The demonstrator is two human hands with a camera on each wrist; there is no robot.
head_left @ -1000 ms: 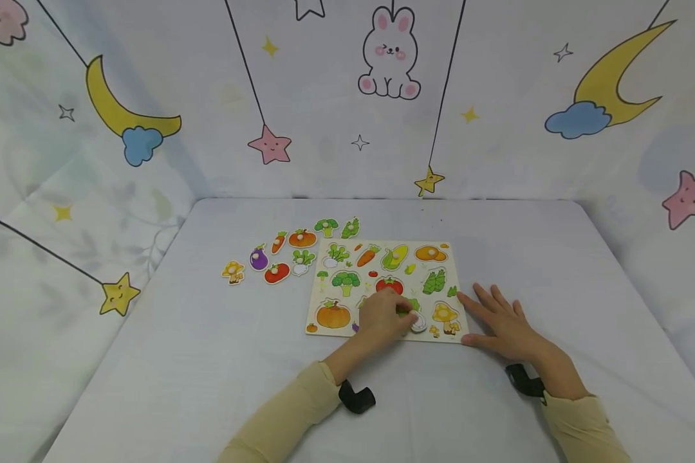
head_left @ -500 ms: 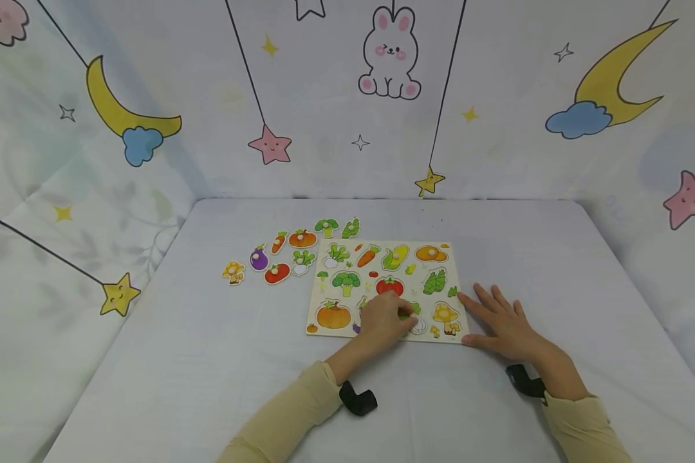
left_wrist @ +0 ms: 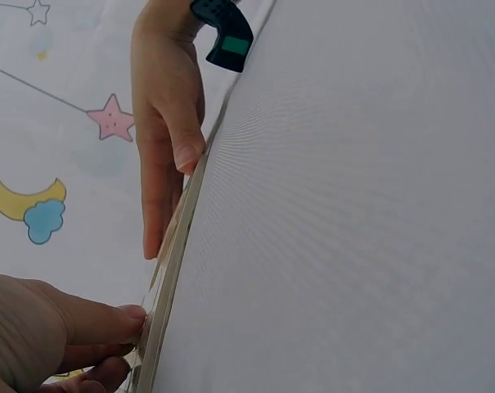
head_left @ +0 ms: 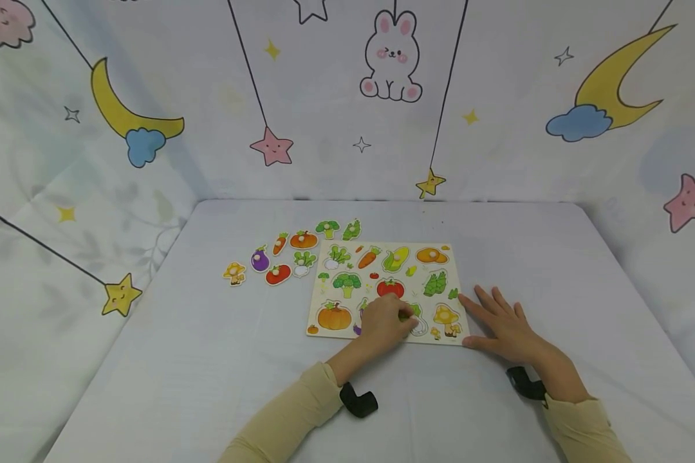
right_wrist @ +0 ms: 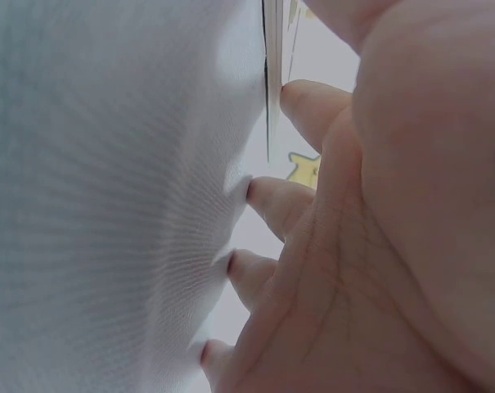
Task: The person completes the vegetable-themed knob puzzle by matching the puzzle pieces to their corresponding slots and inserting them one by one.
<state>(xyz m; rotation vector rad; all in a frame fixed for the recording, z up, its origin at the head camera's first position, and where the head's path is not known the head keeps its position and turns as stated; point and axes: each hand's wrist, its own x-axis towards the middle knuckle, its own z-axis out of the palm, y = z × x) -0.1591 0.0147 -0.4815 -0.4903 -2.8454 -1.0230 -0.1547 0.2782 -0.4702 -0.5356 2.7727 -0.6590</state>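
Note:
A vegetable puzzle board (head_left: 324, 288) lies flat on the white table. My left hand (head_left: 384, 319) is over its lower middle, pinching a green-and-white leafy vegetable puzzle piece (head_left: 419, 326) at its place on the board; the hand hides part of the piece and any knob. In the left wrist view, the left hand's thumb (left_wrist: 108, 321) and fingers meet close to the board's face. My right hand (head_left: 506, 328) lies with spread fingers at the board's right edge, thumb and index finger touching it. In the right wrist view, other fingertips (right_wrist: 267, 192) rest on the cloth.
Loose knobbed puzzle pieces lie left of and behind the board: a mushroom (head_left: 234, 274), eggplant (head_left: 260, 260), tomato (head_left: 278, 274), carrot (head_left: 280, 243), pumpkin (head_left: 304, 240), turnip (head_left: 304, 263), broccoli (head_left: 327, 229) and green pod (head_left: 352, 229). Corn (head_left: 395, 260) and potato (head_left: 432, 256) pieces sit in the board.
The green-and-white piece, tilted up at its lower end one second ago, now lies flatter on the board under my left hand. My right hand has stayed in place.

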